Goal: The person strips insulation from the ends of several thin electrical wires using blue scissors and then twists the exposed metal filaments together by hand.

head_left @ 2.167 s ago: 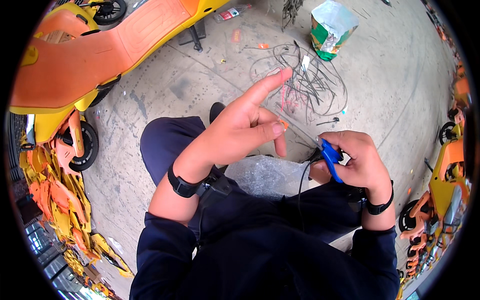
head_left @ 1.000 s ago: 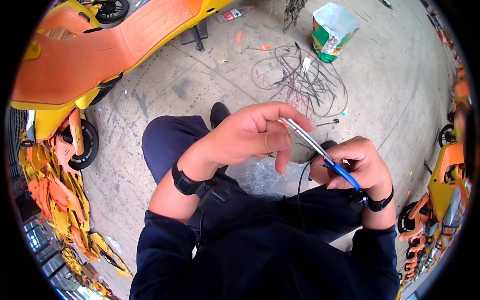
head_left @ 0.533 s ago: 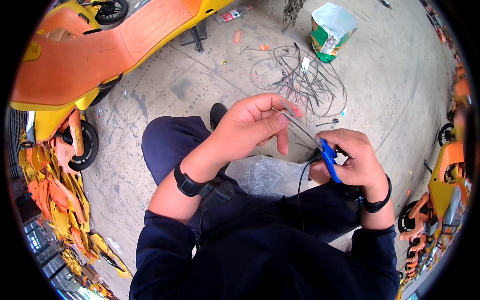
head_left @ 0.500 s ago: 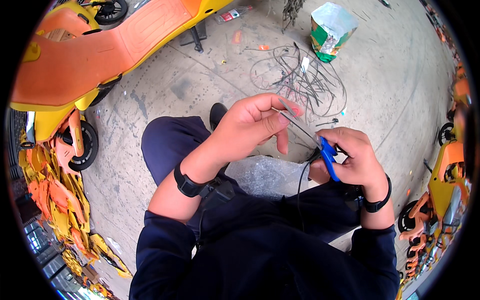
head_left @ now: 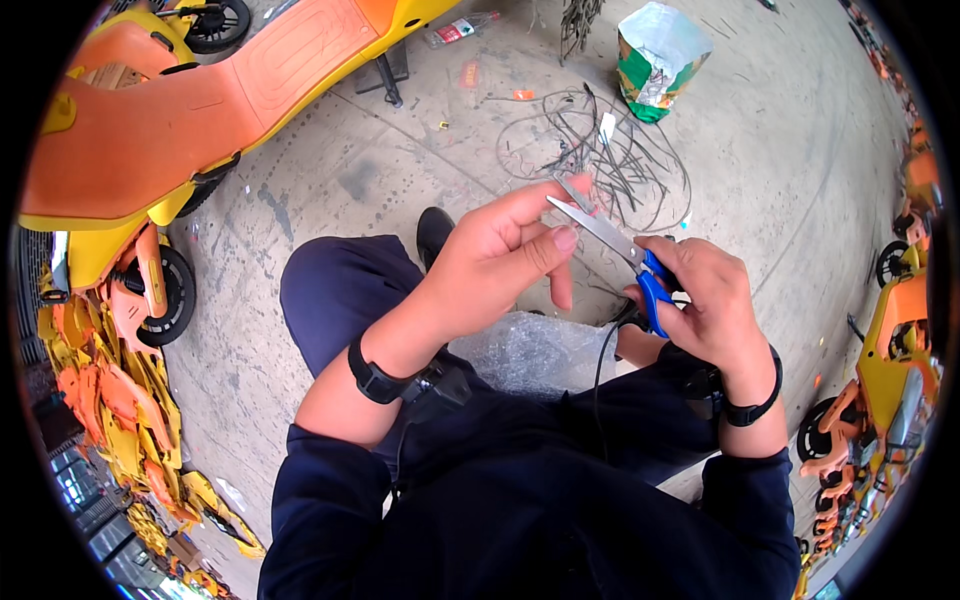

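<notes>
A pair of scissors with blue handles (head_left: pixel 612 237) is in my right hand (head_left: pixel 712 295), fingers and thumb closed round the handles. Their metal blades point up and left, slightly parted. My left hand (head_left: pixel 492 258) is beside the blade tips, index finger stretched out behind them and thumb apart from it. Nothing shows between the left fingers, though the blades partly cover the index fingertip. Below both hands, a sheet of clear bubble wrap (head_left: pixel 535 352) lies between my legs.
Tangled dark cables (head_left: pixel 615 165) lie on the floor ahead, near an open green and white sack (head_left: pixel 660 65). An orange and yellow scooter body (head_left: pixel 150 150) stands at left, above piled yellow and orange panels (head_left: pixel 115 390). More scooters (head_left: pixel 885 345) line the right. A plastic bottle (head_left: pixel 460 30) lies far off.
The scissors have turned in my right hand, so the blades show broader and the handles are farther apart. The blade tips have shifted slightly up and left; my left hand has barely moved.
</notes>
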A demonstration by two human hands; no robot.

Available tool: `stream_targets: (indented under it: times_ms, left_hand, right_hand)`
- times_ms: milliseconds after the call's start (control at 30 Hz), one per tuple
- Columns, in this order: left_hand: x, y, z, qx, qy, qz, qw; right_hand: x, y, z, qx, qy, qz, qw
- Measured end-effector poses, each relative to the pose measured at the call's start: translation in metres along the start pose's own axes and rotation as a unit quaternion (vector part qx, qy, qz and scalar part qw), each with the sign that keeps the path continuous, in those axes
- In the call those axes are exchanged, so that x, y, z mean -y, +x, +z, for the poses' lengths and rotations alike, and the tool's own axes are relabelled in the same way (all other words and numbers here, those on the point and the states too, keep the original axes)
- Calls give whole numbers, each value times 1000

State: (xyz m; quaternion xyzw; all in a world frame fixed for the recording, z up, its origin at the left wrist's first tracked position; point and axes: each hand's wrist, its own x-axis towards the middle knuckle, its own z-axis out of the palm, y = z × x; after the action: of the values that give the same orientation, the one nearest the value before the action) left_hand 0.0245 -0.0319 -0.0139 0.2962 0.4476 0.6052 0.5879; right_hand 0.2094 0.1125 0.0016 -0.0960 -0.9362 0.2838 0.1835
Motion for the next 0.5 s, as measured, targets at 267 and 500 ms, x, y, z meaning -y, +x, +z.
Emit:
stream_targets:
  times_ms: [267,500]
  left_hand:
    - [7,1,1,-92,130,35,987]
    - [6,-1,1,-138,316,114,932]
  right_hand:
    - [-1,-2,2,10,-12,8,1000]
    - [1,-1,4,33,-37,4,999]
